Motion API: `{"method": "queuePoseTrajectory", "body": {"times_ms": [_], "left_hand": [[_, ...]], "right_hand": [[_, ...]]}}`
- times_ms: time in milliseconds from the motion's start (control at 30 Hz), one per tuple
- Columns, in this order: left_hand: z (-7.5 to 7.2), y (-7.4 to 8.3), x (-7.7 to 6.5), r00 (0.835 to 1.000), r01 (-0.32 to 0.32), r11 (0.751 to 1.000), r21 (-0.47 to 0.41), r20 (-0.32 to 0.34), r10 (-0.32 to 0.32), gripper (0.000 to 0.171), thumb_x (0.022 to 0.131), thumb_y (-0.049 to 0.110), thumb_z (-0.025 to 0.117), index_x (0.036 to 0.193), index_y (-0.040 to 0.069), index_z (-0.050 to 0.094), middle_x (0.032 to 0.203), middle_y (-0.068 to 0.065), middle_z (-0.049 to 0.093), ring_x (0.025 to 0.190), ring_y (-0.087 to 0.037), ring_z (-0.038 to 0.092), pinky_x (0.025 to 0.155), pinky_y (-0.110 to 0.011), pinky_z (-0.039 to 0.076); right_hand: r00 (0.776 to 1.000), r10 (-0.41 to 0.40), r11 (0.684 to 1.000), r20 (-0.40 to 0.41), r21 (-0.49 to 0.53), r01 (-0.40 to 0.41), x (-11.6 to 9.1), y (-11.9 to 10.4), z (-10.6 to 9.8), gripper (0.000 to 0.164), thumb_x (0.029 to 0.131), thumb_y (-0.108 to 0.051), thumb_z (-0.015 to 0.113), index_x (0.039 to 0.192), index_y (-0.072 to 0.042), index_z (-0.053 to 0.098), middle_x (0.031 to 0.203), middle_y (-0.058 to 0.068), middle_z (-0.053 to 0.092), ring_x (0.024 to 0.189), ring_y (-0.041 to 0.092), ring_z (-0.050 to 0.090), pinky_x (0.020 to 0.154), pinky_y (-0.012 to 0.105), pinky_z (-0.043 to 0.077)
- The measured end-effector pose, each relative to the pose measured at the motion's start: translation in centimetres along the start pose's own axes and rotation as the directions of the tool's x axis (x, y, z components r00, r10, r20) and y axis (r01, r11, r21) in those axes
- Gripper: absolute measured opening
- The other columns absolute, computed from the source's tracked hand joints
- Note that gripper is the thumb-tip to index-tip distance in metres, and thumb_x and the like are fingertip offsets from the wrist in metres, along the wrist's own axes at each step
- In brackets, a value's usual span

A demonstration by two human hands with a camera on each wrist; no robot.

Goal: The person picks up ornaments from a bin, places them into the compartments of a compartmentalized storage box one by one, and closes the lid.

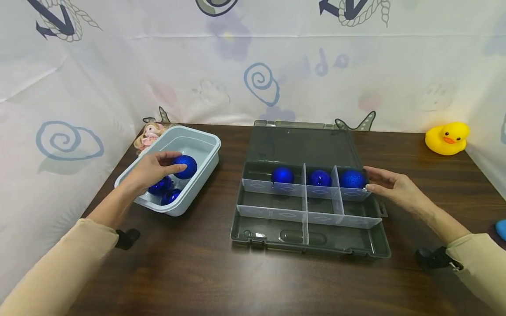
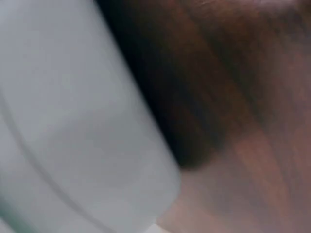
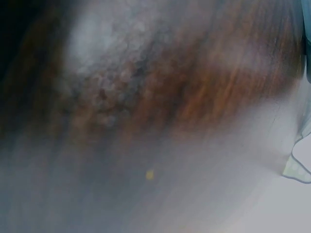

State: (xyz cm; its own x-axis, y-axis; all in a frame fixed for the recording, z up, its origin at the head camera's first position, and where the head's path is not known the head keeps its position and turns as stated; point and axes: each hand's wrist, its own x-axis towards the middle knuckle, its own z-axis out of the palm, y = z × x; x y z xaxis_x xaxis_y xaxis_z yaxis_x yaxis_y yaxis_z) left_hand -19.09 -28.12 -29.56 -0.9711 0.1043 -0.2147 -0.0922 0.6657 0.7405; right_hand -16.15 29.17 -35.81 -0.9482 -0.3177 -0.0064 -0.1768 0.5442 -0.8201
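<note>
In the head view my left hand holds a glittery blue ball over the pale blue tub, fingers curled round it. Two more blue balls lie in the tub below the hand. A grey compartment case lies open mid-table with three blue balls in its back row, one per compartment. My right hand rests with straight fingers against the case's right edge, beside the rightmost ball. Both wrist views are blurred; the left wrist view shows only the tub's wall and the table.
A small doll lies behind the tub. A yellow rubber duck sits at the far right corner. A blue object peeks in at the right edge. A printed cloth backdrop surrounds the dark wooden table.
</note>
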Motion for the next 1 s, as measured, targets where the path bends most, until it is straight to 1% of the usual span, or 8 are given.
{"method": "queuePoseTrajectory", "body": {"times_ms": [67, 133, 267, 367, 567, 733, 867, 1000], "left_hand": [[-0.3, 0.5, -0.3, 0.999, -0.021, 0.999, -0.027, -0.034, 0.02, 0.065, 0.088, 0.038, 0.065, 0.137, 0.0, 0.045, 0.132, -0.027, 0.05, 0.122, -0.037, 0.048, 0.109, -0.051, 0.029], [-0.6, 1.1, -0.5, 0.997, -0.044, 0.998, -0.041, -0.069, 0.042, 0.065, 0.088, 0.039, 0.065, 0.136, 0.001, 0.046, 0.132, -0.024, 0.052, 0.116, -0.027, 0.054, 0.105, -0.037, 0.038], [-0.8, 2.5, -0.9, 0.987, -0.113, 0.988, -0.106, -0.122, 0.1, 0.063, 0.088, 0.036, 0.065, 0.135, 0.0, 0.048, 0.116, -0.003, 0.064, 0.099, -0.003, 0.057, 0.084, -0.011, 0.046], [-0.4, 4.1, -1.2, 0.984, -0.148, 0.972, -0.185, -0.121, 0.127, 0.06, 0.088, 0.033, 0.065, 0.136, 0.0, 0.048, 0.106, 0.011, 0.061, 0.096, 0.001, 0.055, 0.081, -0.009, 0.045], [2.4, 8.6, -1.5, 0.987, -0.152, 0.933, -0.327, -0.012, 0.157, 0.055, 0.093, 0.029, 0.06, 0.139, 0.004, 0.043, 0.127, -0.008, 0.053, 0.108, -0.008, 0.052, 0.102, -0.027, 0.04], [6.3, 12.3, -0.9, 0.977, -0.108, 0.862, -0.496, 0.106, 0.184, 0.046, 0.094, 0.017, 0.058, 0.136, 0.0, 0.046, 0.133, -0.014, 0.05, 0.113, -0.016, 0.054, 0.103, -0.033, 0.041], [9.5, 14.9, -0.2, 0.951, -0.062, 0.822, -0.566, 0.215, 0.22, 0.043, 0.093, 0.012, 0.059, 0.132, -0.001, 0.049, 0.131, -0.016, 0.052, 0.118, -0.023, 0.054, 0.1, -0.032, 0.043], [12.3, 16.9, 0.4, 0.916, -0.041, 0.822, -0.568, 0.307, 0.257, 0.042, 0.092, 0.013, 0.06, 0.131, 0.001, 0.052, 0.128, -0.014, 0.053, 0.12, -0.025, 0.053, 0.1, -0.034, 0.044]], "right_hand": [[1.0, -0.002, 1.0, -0.006, -0.005, 0.001, 0.0, 0.0, -0.1, 0.054, 0.095, -0.016, 0.057, 0.142, 0.002, 0.035, 0.139, 0.034, 0.038, 0.1, -0.019, 0.049, 0.079, 0.005, 0.044], [1.0, 0.001, 1.0, -0.013, -0.009, -0.002, -0.1, 0.1, -0.2, 0.054, 0.095, -0.015, 0.057, 0.142, 0.001, 0.036, 0.139, 0.033, 0.039, 0.1, -0.019, 0.049, 0.079, 0.005, 0.044], [1.0, 0.009, 1.0, -0.013, -0.013, -0.009, 0.0, 0.0, -0.4, 0.055, 0.095, -0.015, 0.057, 0.142, 0.001, 0.035, 0.14, 0.032, 0.039, 0.099, -0.019, 0.048, 0.079, 0.004, 0.044], [1.0, 0.005, 1.0, -0.008, -0.007, -0.005, 0.1, 0.0, -0.4, 0.055, 0.095, -0.015, 0.057, 0.143, 0.002, 0.034, 0.14, 0.032, 0.038, 0.099, -0.02, 0.048, 0.079, 0.004, 0.044], [1.0, -0.007, 1.0, -0.013, 0.005, 0.007, 0.1, 0.1, -0.2, 0.054, 0.095, -0.014, 0.057, 0.142, 0.003, 0.036, 0.138, 0.033, 0.039, 0.099, -0.019, 0.049, 0.079, 0.006, 0.045], [1.0, -0.009, 1.0, -0.02, 0.005, 0.009, 0.2, 0.2, -0.2, 0.054, 0.095, -0.014, 0.057, 0.141, 0.002, 0.037, 0.137, 0.033, 0.04, 0.099, -0.018, 0.05, 0.079, 0.006, 0.045], [1.0, 0.0, 1.0, -0.018, 0.005, 0.0, 0.2, 0.2, -0.3, 0.055, 0.094, -0.015, 0.058, 0.142, 0.001, 0.036, 0.138, 0.031, 0.041, 0.099, -0.018, 0.049, 0.079, 0.005, 0.044], [1.0, 0.009, 1.0, -0.012, 0.004, -0.009, 0.2, 0.1, -0.3, 0.055, 0.095, -0.017, 0.057, 0.142, 0.001, 0.036, 0.14, 0.03, 0.04, 0.099, -0.019, 0.048, 0.079, 0.005, 0.044]]}}
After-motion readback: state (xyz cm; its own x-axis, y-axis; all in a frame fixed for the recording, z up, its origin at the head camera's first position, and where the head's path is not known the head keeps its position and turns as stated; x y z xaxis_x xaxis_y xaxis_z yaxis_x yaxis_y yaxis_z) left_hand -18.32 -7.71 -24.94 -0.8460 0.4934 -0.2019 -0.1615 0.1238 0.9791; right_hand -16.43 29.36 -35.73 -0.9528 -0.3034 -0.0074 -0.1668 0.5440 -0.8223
